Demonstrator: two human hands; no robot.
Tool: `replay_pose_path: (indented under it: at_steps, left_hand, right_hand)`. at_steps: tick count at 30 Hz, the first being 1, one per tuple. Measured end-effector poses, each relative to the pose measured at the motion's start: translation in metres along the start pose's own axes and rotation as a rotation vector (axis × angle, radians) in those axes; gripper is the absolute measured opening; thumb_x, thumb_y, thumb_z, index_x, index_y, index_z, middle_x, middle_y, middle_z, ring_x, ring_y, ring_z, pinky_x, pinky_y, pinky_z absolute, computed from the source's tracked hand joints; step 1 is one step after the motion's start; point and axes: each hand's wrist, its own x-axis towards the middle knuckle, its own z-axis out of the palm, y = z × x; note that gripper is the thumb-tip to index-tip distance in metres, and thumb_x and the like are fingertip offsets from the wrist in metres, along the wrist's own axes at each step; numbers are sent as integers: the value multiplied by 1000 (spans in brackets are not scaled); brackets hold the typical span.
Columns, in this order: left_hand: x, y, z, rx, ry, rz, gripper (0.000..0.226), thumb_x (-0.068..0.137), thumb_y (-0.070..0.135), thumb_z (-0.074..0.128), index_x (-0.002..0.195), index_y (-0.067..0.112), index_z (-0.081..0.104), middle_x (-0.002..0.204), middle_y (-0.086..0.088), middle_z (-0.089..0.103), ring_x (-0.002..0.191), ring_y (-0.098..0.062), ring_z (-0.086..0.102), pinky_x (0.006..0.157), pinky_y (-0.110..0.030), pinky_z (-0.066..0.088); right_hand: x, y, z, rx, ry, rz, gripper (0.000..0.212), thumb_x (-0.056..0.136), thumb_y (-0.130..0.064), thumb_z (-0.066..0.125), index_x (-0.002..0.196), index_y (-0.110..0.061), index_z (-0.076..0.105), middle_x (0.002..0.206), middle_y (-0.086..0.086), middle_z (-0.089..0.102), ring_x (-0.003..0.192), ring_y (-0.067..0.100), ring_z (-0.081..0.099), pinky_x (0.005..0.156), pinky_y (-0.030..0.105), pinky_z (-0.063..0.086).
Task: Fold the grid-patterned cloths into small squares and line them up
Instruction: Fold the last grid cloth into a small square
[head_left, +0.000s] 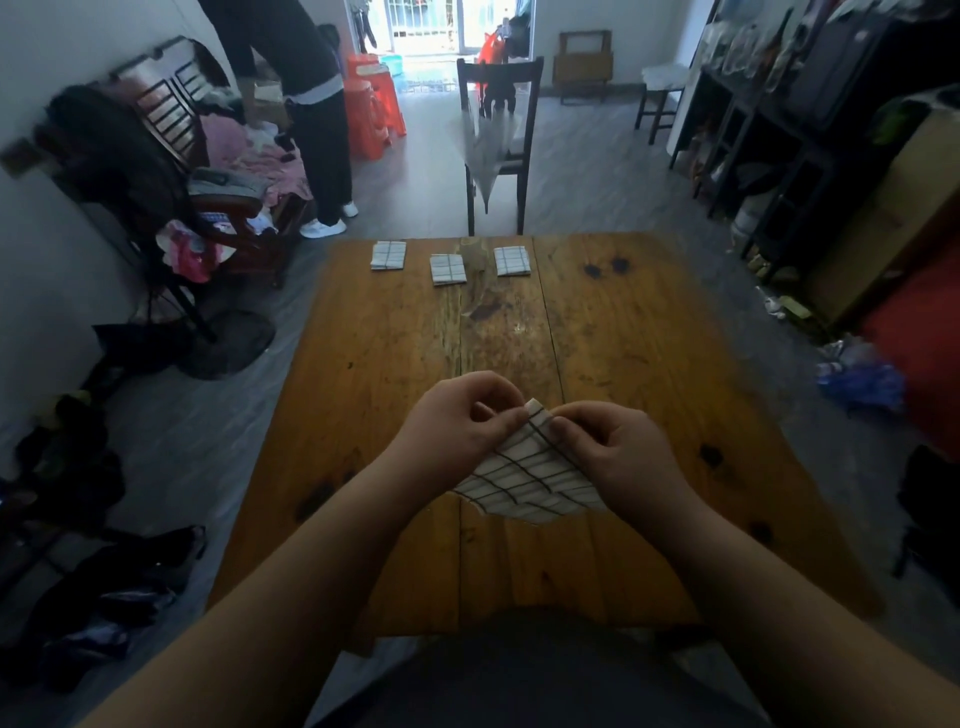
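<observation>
Grip: left hand (457, 422), right hand (615, 449) — fingertips pinching grid cloth (530, 480) corner.
Row: folded squares (448, 269) at table (649, 332) far edge.

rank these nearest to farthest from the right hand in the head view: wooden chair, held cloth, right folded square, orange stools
1. held cloth: pinched by the right hand itself.
2. right folded square: at the far edge of the table.
3. wooden chair: just beyond the table.
4. orange stools: far back, to the left.
</observation>
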Motion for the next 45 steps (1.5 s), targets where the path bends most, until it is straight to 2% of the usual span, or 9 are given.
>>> replay_pose_path:
  at_steps: [4,10,15,22,27,31,36,40,45]
  left_hand:
    - [0,7,1,-44,-45,35,7,93,28,69,97,33,71,92,11,72,85,-2,68,77,-25,60]
    - [0,12,6,-36,65,40,8,94,25,68,90,30,72,86,14,72,82,0,66,77,-24,58]
    - [-3,11,6,-54,100,91,8,93,21,70,95,26,76,90,13,74,87,0,68,80,-22,57]
    - [-4,1,3,20,34,13,13,95,29,66,104,28,75,90,17,73,85,5,66,78,-24,57]
    - [-9,-10,-6,16,2,-55,15,97,29,63,107,31,74,93,19,72,86,6,65,74,-17,51]
    - [-14,-17,-13,-3,29,-67,13,96,28,64,99,38,71,95,19,72,89,4,65,74,-15,50]
    - [-15,-19,-15,26,55,-63,12,97,26,64,101,32,73,94,19,71,90,2,65,76,-17,49]
    - [-14,-17,-18,14,13,-60,10,95,29,65,100,37,70,96,18,72,91,2,66,80,-21,52]
    - [-3,7,-15,15,-72,37,17,91,35,70,108,31,73,97,16,73,90,1,68,81,-24,57]
  right_hand:
    - [1,-4,0,-71,-22,-28,15,99,-27,59,102,-31,73,90,-14,73,86,0,68,76,33,60]
    - [-2,-6,2,-146,-5,-81,19,96,-39,57,109,-36,71,93,-19,71,89,-4,65,75,30,60]
    - [0,-2,5,-141,48,-84,16,97,-39,60,104,-33,74,88,-17,72,84,-1,67,71,38,61]
    - [-1,0,3,-74,73,-56,13,97,-32,63,100,-30,76,88,-14,73,84,1,68,73,37,61]
    - [1,1,-3,29,74,17,14,97,-33,63,101,-28,76,92,-11,74,88,5,69,77,41,61]
    - [1,-1,-6,88,56,35,11,97,-29,62,98,-32,73,93,-8,74,88,5,69,78,38,62]
    - [0,-3,-3,70,60,20,11,97,-29,62,100,-30,73,94,-8,74,89,5,69,78,36,61]
    - [-2,-5,-2,32,54,18,16,98,-28,62,105,-22,75,94,-9,74,88,4,68,78,35,61]
    - [-5,-9,4,-41,23,-29,17,97,-34,62,103,-27,76,88,-13,74,83,2,69,73,37,62]
